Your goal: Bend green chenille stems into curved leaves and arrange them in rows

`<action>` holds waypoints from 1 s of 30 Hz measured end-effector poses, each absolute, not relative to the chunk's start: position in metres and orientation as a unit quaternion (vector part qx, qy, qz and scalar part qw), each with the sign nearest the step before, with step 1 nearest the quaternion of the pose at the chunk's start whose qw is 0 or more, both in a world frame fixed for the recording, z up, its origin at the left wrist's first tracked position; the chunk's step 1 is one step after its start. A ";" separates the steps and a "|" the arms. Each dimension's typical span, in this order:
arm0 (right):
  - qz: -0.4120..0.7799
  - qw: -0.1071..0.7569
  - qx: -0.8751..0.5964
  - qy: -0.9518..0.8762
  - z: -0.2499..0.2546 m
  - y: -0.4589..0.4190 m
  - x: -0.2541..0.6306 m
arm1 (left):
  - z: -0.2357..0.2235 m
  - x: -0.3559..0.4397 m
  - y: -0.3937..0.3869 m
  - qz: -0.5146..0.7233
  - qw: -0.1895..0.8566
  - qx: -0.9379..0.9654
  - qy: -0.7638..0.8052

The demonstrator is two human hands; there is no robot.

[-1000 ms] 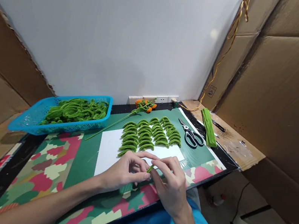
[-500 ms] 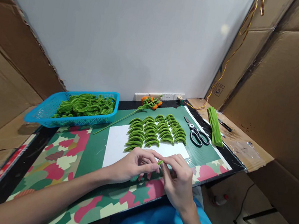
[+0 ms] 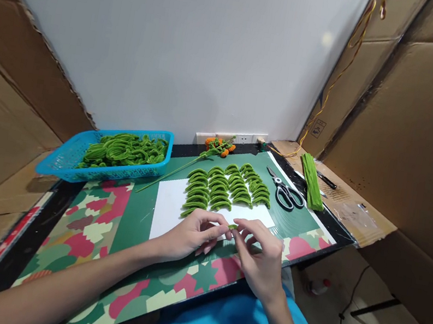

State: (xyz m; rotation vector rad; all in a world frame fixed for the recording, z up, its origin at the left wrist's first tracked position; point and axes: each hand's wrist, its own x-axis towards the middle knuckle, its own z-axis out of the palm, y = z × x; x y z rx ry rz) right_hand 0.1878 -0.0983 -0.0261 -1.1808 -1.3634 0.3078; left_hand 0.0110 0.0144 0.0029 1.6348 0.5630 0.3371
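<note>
Green piece, long axis roughly side-to-side

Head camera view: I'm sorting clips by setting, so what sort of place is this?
Probably a small handicraft workstation: rows of curved green pieces, scissors, and a blue openwork basket heaped with fuzzy green strips suggest it.

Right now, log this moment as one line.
left hand: grip on short fuzzy green strip; right hand: grip on same strip; ahead: rows of curved fuzzy green pieces; right: black-handled metal scissors
</note>
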 end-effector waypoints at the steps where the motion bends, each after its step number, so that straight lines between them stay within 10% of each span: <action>1: 0.130 0.610 -0.507 -0.594 -0.027 -0.098 0.188 | 0.002 0.011 0.015 0.150 0.636 0.716 0.245; 30: 0.071 0.522 -0.481 -0.701 -0.026 -0.097 0.189 | 0.006 0.014 0.008 0.190 0.695 0.649 0.244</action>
